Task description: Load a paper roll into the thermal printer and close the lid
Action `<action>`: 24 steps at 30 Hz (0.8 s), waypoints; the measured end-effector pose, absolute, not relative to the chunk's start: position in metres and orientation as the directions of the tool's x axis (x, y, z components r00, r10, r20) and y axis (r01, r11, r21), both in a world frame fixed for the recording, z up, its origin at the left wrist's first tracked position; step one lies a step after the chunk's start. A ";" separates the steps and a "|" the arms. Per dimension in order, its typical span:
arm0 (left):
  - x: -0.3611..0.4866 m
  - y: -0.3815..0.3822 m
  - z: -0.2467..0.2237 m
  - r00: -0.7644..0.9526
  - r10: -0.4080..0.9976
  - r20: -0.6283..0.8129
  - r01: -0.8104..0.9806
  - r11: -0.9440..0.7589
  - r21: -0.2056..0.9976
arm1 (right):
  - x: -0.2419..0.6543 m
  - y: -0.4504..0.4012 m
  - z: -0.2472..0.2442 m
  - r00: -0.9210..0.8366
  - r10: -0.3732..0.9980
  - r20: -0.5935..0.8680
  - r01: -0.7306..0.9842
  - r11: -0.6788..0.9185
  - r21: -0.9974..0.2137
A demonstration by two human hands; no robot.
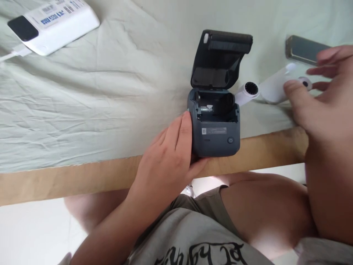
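A dark blue-grey label printer point(216, 143) stands near the wooden edge, its black lid point(217, 70) swung up and its roll bay exposed. My left hand point(172, 151) is wrapped around the printer's left side and lower edge, holding it. Right behind the printer lies a white paper roll point(245, 94) with a dark hollow core. Farther right is another small white roll point(305, 83), with a loose strip of white paper point(275, 84) beside it. My right hand point(322, 88) hovers around that small roll, thumb and fingers apart; whether it touches the roll I cannot tell.
A white power bank point(63, 27) with a plugged-in cable point(13, 53) lies at the upper left. A dark rectangular device point(306, 48) lies at the upper right, partly behind my right fingers. Wrinkled pale green cloth point(110, 92) covers the surface, bordered by a wooden edge point(68, 180).
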State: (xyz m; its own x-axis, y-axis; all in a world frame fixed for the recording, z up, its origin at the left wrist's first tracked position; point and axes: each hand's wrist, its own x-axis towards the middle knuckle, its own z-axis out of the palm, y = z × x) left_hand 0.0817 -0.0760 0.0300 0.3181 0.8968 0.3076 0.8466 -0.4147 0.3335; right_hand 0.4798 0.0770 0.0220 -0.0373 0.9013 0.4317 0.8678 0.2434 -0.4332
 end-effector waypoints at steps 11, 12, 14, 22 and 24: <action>0.080 -0.077 0.029 0.297 0.920 0.256 0.830 -0.381 0.407 | 0.488 0.072 -0.002 -0.323 0.883 0.340 0.704 0.464 -0.537; 0.080 -0.077 0.029 0.293 0.922 0.252 0.831 -0.376 0.410 | 0.484 0.068 0.001 -0.322 0.890 0.322 0.721 0.451 -0.526; 0.080 -0.077 0.029 0.288 0.923 0.253 0.832 -0.372 0.411 | 0.479 0.062 0.005 -0.303 0.897 0.323 0.759 0.432 -0.486; 0.081 -0.076 0.029 0.288 0.927 0.241 0.830 -0.367 0.420 | 0.481 0.065 -0.004 -0.270 0.891 0.364 0.694 0.442 -0.568; 0.082 -0.076 0.029 0.285 0.925 0.250 0.829 -0.369 0.420 | 0.482 0.066 -0.006 -0.241 0.912 0.333 0.720 0.398 -0.569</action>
